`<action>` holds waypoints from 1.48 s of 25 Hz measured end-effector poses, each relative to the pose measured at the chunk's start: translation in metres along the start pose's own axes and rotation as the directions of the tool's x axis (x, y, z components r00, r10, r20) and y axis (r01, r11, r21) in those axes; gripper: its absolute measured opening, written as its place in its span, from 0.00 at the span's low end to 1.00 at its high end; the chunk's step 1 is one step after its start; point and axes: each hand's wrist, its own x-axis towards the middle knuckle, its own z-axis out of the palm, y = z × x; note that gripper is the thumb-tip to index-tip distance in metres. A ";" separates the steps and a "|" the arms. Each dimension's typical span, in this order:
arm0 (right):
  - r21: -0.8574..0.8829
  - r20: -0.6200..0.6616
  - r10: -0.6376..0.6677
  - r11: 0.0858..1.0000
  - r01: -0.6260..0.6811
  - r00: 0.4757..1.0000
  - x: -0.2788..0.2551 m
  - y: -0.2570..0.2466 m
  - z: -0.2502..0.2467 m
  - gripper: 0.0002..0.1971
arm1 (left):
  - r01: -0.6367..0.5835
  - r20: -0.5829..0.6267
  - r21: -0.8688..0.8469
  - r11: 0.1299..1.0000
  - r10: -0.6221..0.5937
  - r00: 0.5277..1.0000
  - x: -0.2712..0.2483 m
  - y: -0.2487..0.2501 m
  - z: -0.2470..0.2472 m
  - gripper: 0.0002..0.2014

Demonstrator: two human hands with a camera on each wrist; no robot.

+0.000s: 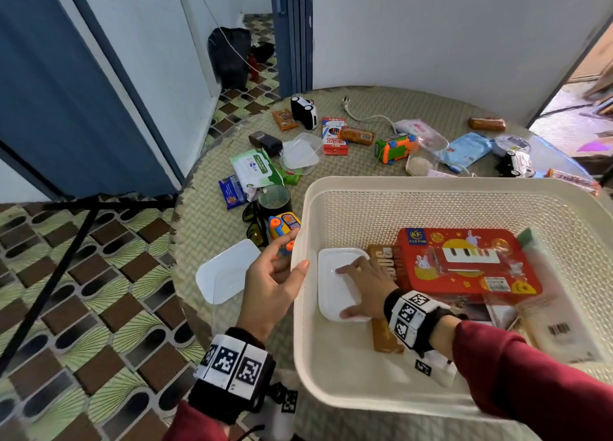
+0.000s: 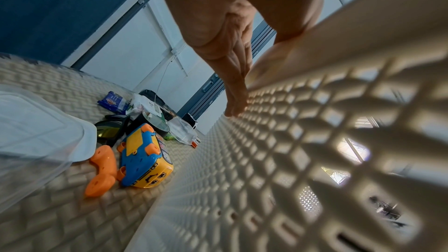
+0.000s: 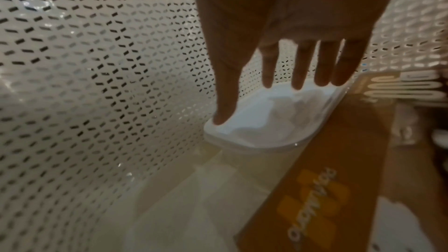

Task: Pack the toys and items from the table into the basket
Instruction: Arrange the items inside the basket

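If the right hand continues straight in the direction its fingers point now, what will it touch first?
The right hand already rests flat on the white plastic container. Straight beyond it stands the basket's left wall, probably the first new contact, though depth is unclear.

The head camera looks steeply down from above onto the round table (image 1: pixel 212 228) and the basket (image 1: pixel 300 294). The left wrist camera sits low outside the basket's wall (image 2: pixel 303 160), very close, facing along the table toward a toy phone (image 2: pixel 143 157), which the head view shares. The right wrist camera is inside the basket, dim and perhaps slightly blurred, pointing along its floor toward the lid (image 3: pixel 266 122).
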 end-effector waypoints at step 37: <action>0.457 -0.626 0.092 0.848 0.269 0.774 -0.129 -0.188 -0.125 0.09 | 0.040 -0.245 0.035 0.999 -0.030 0.969 -0.044 0.019 -0.148 0.12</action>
